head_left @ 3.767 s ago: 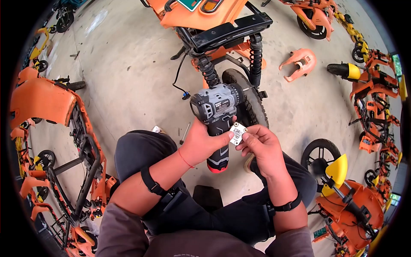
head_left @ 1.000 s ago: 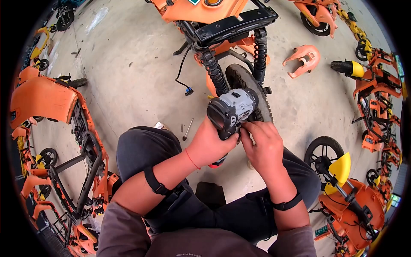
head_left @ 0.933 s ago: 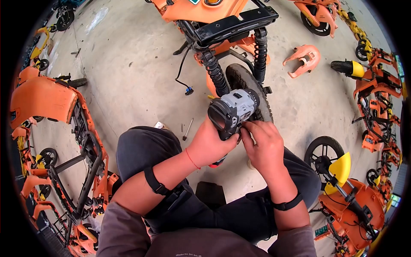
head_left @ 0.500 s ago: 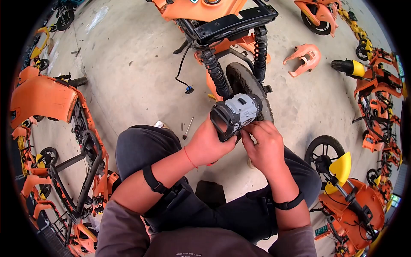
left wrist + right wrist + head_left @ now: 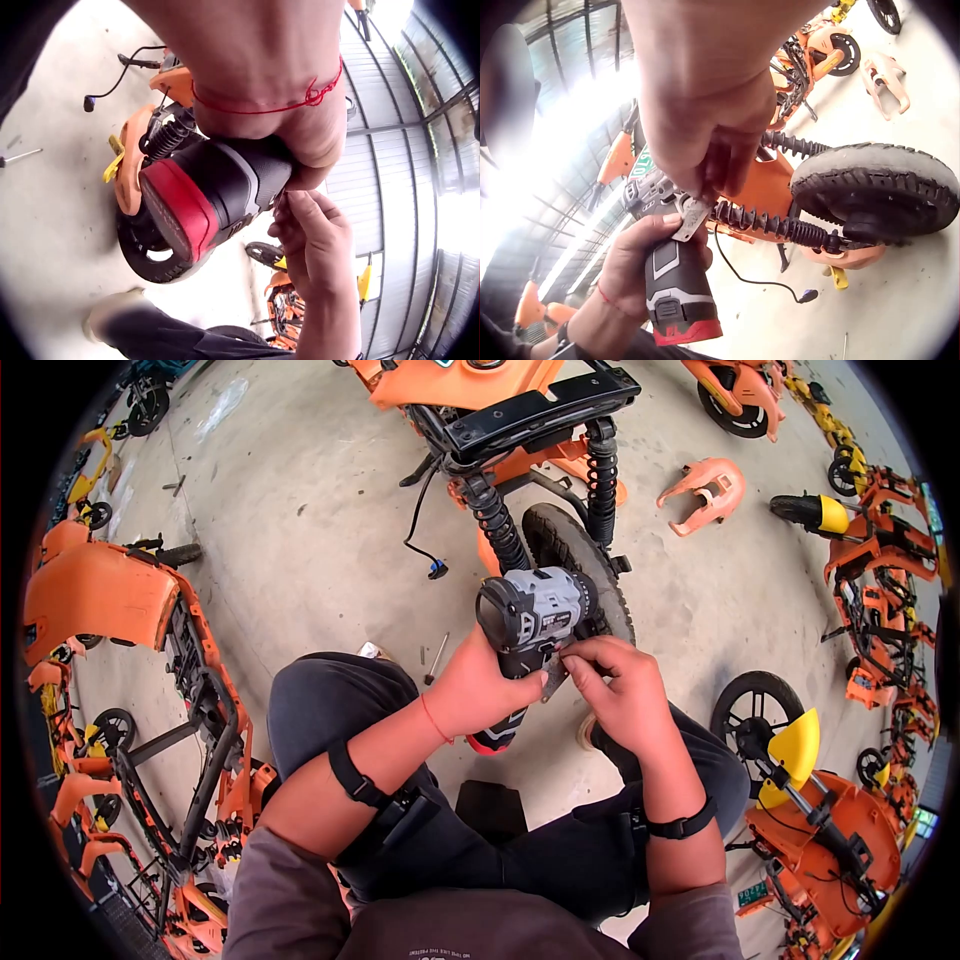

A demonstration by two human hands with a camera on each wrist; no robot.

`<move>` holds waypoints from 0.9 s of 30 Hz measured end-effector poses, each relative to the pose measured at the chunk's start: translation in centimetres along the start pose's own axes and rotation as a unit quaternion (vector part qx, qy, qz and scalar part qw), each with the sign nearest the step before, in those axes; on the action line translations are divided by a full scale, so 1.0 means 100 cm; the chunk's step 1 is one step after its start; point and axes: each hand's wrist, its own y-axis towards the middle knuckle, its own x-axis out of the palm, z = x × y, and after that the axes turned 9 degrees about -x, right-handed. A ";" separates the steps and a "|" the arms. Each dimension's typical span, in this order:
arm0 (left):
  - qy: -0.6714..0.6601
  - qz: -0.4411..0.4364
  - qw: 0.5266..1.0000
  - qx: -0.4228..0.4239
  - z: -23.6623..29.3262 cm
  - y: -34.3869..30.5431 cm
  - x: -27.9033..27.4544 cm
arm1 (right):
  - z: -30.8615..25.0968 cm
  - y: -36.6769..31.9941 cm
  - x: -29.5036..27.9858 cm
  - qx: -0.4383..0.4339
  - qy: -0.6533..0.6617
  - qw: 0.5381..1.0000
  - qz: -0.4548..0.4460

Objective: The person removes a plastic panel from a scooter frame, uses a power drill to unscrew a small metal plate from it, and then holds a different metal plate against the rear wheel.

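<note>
My left hand (image 5: 472, 685) grips the handle of a grey and black cordless drill (image 5: 545, 610), held up before the rear wheel (image 5: 580, 565) of an orange scooter. The drill's red-bottomed battery base (image 5: 180, 210) faces the left wrist camera. A small flat plate (image 5: 692, 219) with markings lies against the handle, the left thumb on its edge. My right hand (image 5: 625, 690) pinches the plate's other end between thumb and fingers, which partly cover it in the right wrist view.
A screwdriver-like rod (image 5: 437, 658) lies on the concrete floor. A loose cable (image 5: 415, 530) hangs from the scooter. An orange shell part (image 5: 705, 495) sits to the right. Stripped scooter frames (image 5: 185, 720) line both sides.
About four seconds ago the plate's white face showed between both hands. Later the drill was tipped, its back toward the head camera; now its handle and red base show again.
</note>
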 end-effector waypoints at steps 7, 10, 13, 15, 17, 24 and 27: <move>0.029 -0.020 0.999 -0.024 0.004 0.001 -0.004 | -0.001 0.001 0.003 -0.047 -0.034 0.998 0.007; 0.000 -0.009 1.000 -0.011 0.005 0.001 0.001 | 0.001 0.002 0.007 -0.069 -0.068 0.995 0.015; 0.011 0.013 1.000 0.009 -0.001 0.001 0.003 | 0.000 0.001 0.009 -0.055 -0.073 0.996 0.020; 0.018 0.020 1.000 0.001 -0.001 -0.001 0.004 | -0.001 0.000 0.011 -0.040 -0.069 0.997 0.021; 0.026 0.027 0.999 -0.007 0.002 -0.002 0.003 | 0.000 -0.001 0.012 -0.007 -0.033 0.999 0.030; 0.014 -0.011 0.999 -0.028 0.010 -0.003 0.000 | 0.006 -0.002 0.013 -0.003 -0.021 0.999 0.030; 0.002 -0.017 0.999 -0.032 0.009 -0.003 -0.001 | 0.008 -0.003 0.011 0.005 -0.019 1.000 0.021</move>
